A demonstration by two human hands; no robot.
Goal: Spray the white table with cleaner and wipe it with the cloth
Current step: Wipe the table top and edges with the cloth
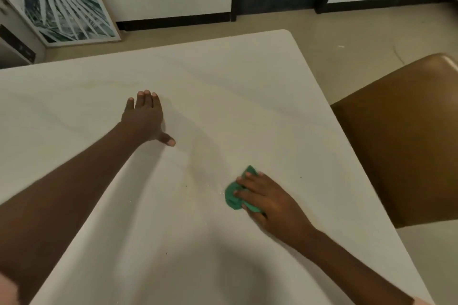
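Cloth (234,197): green, bunched, prob. soft and light; will fold and slide readily on a wet top, so best held w/ a flat palm over the centre of the wad, not by an edge. Right hand (264,202) lies on it, fingers spread and pressing it onto the white table (247,86), near the right edge. Left hand (146,116): flat, fingers straight, holding nothing, braced on the table well apart from the cloth. Spray bottle not in view.
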